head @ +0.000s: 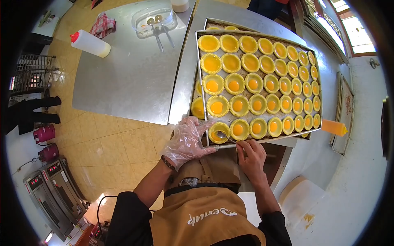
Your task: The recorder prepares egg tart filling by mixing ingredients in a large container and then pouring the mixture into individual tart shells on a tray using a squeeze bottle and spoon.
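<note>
A metal baking tray (264,140) holds rows of fluted yellow pastry shells before me. My right hand (253,158), bare, grips the handle of a metal spoon (222,134). The spoon's bowl rests inside the near-left tart shell (219,124), touching its orange filling. My left hand (187,144), in a clear plastic glove, lies against the tray's near-left corner with thumb and fingers spread. Shells in the two far rows look filled across with glossy orange; a nearer shell (238,129) has only a round orange pool in its middle. Another tray (212,22) of tarts lies underneath.
On the steel table (129,80) at left stand a red-capped squeeze bottle (92,43), a checked cloth (103,26) and a plastic container (154,20) with two spoons. An orange squeeze bottle (334,127) lies right of the tray. Ovens (55,190) stand at lower left.
</note>
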Tool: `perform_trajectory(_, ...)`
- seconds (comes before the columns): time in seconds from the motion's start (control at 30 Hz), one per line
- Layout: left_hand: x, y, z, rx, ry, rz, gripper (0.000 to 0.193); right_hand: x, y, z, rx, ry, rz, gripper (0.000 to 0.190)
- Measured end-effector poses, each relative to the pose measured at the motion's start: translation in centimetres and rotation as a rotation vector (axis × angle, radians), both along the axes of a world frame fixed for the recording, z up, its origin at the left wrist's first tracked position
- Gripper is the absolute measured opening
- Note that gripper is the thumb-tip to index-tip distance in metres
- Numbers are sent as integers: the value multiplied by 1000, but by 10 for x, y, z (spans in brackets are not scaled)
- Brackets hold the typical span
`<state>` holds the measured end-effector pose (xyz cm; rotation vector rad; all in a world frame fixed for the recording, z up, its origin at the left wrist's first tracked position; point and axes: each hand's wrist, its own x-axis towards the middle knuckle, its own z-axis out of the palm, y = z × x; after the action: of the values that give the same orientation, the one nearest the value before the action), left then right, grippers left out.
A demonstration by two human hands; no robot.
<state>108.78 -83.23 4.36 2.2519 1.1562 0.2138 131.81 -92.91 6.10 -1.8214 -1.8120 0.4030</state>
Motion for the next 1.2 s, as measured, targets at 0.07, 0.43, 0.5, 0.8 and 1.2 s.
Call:
perform_trajectory(0.07, 1, 0, 0, -26, -4, -6, 91, -2, -4, -2, 6, -11, 5, 13)
perform_trajectory(0.43, 3, -5, -4, -36, -22, 36, 87, 4, -1, -3, -24, -99, 11, 12)
perform_trajectory(0.5, 3, -6, -5, -37, -33, 46, 87, 3, 3, -5, -12, -91, -4, 11)
perform_trajectory(0.8, 3, -8, -5, 0, -24, 56, 85, 2, 11, -2, -57, -74, 26, 15)
perform_trajectory(1.2, 3, -8, -5, 3, -34, 58, 86, 8, 6, 7, -101, -2, 113, 12)
